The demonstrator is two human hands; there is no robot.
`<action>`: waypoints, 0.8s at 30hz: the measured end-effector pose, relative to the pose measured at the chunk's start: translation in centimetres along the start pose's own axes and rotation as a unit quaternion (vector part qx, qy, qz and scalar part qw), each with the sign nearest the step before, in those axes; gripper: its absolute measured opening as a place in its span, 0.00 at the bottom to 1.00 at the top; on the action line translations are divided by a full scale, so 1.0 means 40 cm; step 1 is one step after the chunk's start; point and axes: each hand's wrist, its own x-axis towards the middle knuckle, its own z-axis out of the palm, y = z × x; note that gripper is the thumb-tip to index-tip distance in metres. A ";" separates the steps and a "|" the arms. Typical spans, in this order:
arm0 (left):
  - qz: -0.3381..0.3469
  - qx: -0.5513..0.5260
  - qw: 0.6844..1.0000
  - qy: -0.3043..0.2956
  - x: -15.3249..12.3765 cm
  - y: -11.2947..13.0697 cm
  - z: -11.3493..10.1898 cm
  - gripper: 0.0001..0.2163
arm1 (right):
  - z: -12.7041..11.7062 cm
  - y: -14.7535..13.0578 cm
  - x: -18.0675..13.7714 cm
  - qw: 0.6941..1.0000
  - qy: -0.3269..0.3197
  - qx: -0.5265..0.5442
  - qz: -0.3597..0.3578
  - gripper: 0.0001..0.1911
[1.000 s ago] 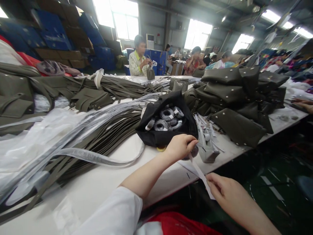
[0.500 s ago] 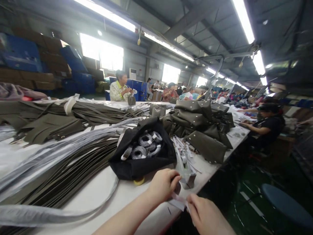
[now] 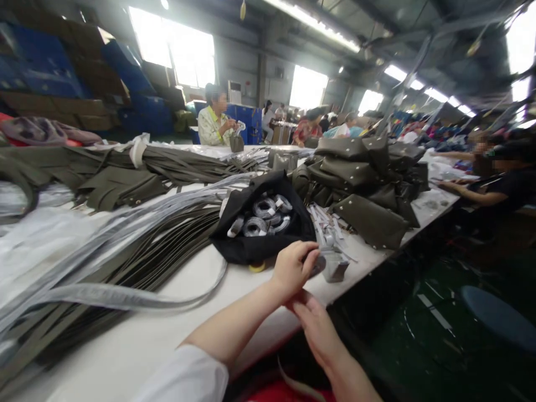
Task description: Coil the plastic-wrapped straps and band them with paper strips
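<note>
My left hand (image 3: 292, 269) is closed in a pinch on a small dark round thing (image 3: 318, 262) at the white table's (image 3: 138, 346) front edge. It sits just left of a grey tape dispenser (image 3: 335, 267). My right hand (image 3: 319, 329) lies below it over the table edge. Its fingers are stretched out and reach up to the heel of the left hand, with nothing visible in them. Right behind the left hand an open black bag (image 3: 251, 248) holds several grey rolls (image 3: 262, 218). A small yellow piece (image 3: 257, 267) lies in front of the bag.
Olive straps (image 3: 167, 245) and clear plastic sleeves (image 3: 104, 234) spread over the table's left. A pile of olive bags (image 3: 364, 178) stands at the right. A seated person's arm (image 3: 473, 195) rests at the far right corner; others work behind. A blue stool (image 3: 498, 318) stands at the lower right.
The white paper strip held between both hands is no longer in view. My right hand has moved left under the left hand and flattened out. The camera has swung up, then back down.
</note>
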 end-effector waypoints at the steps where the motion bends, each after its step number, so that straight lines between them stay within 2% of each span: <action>1: 0.002 0.002 1.000 0.007 0.004 -0.006 -0.006 0.10 | -0.012 0.001 0.006 1.000 0.011 -0.014 0.007 0.15; 7: 0.022 -0.023 0.996 0.081 0.041 -0.047 -0.053 0.10 | -0.168 -0.009 0.051 0.987 0.134 -0.084 -0.011 0.14; 9: 0.021 -0.026 0.995 0.089 0.048 -0.049 -0.063 0.11 | -0.197 -0.024 0.053 0.982 0.150 -0.116 -0.024 0.14; 12: 0.022 -0.025 0.996 0.087 0.052 -0.046 -0.069 0.11 | -0.211 -0.044 0.047 0.975 0.140 -0.166 -0.038 0.15; 14: 0.023 -0.023 0.996 0.081 0.052 -0.045 -0.069 0.12 | -0.209 -0.043 0.038 0.973 0.101 -0.203 -0.031 0.15; 15: 0.023 -0.021 0.997 0.076 0.052 -0.044 -0.068 0.12 | -0.206 -0.034 0.030 0.973 0.059 -0.224 -0.015 0.15; 17: 0.020 -0.017 0.997 0.067 0.051 -0.042 -0.067 0.12 | -0.192 0.002 0.006 0.961 -0.069 -0.264 0.041 0.13; 19: 0.021 -0.019 0.998 0.061 0.050 -0.041 -0.065 0.12 | -0.163 0.067 -0.023 0.927 -0.202 -0.300 0.103 0.11; 20: 0.021 -0.020 0.998 0.060 0.050 -0.041 -0.064 0.12 | -0.142 0.108 -0.037 0.906 -0.249 -0.317 0.128 0.10; 22: 0.028 -0.023 0.998 0.059 0.049 -0.044 -0.061 0.12 | -0.090 0.194 -0.059 0.876 -0.284 -0.356 0.159 0.08; 24: 0.040 -0.029 0.997 0.054 0.048 -0.045 -0.057 0.12 | -0.034 0.262 -0.069 0.863 -0.284 -0.382 0.170 0.11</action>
